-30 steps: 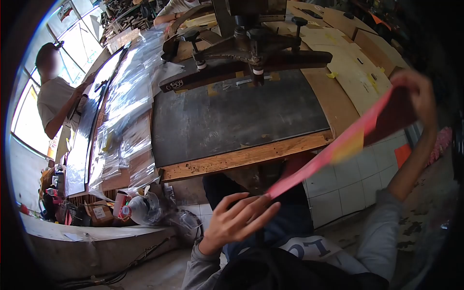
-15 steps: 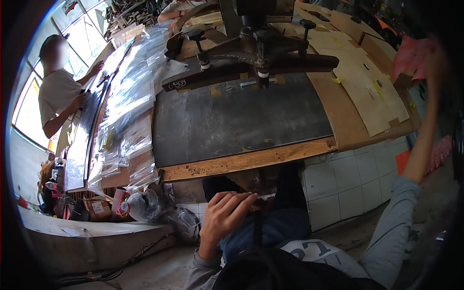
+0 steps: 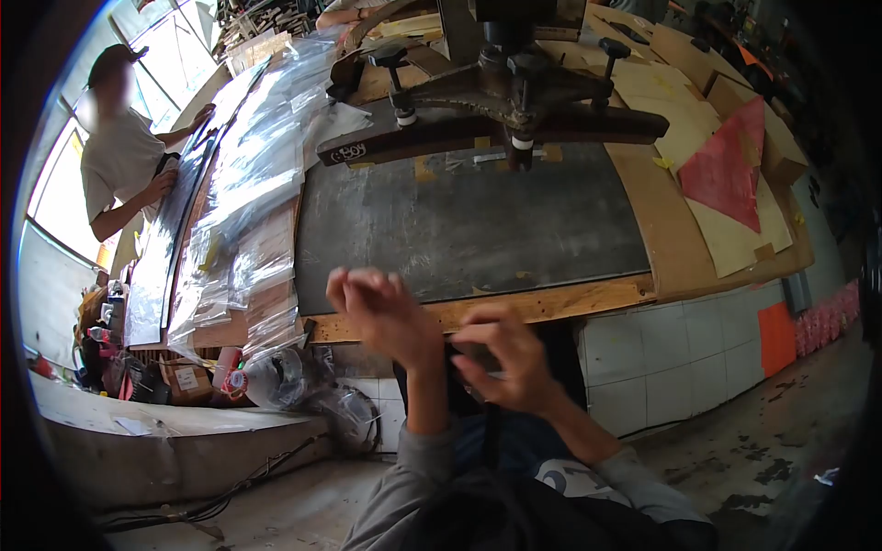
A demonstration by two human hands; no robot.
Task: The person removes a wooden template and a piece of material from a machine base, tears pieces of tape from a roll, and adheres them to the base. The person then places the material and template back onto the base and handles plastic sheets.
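My left hand (image 3: 386,317) is raised over the front wooden edge (image 3: 570,298) of the dark board. Motion blurs its loosely bent fingers, and nothing shows in them. Close on its right, my right hand (image 3: 505,358) is held with fingers and thumb apart and nothing visible between them. Beyond both hands lies the flat dark board (image 3: 478,225), scuffed, with bits of tape on it. A dark squeegee-like bar (image 3: 588,126) on a metal clamp frame hangs over the board's far part. To the right, a red sheet (image 3: 729,165) lies on cream paper.
Clear plastic sheets (image 3: 262,174) cover the table left of the board. A person (image 3: 124,165) stands at the far left with hands on a long panel. Another person's arm (image 3: 344,16) shows at the back. Bottles and a carton (image 3: 188,381) sit low on the left.
My right hand has let go of the red sheet, which now lies on the cream paper, and has come in beside my left. My left hand has risen toward the board's front edge.
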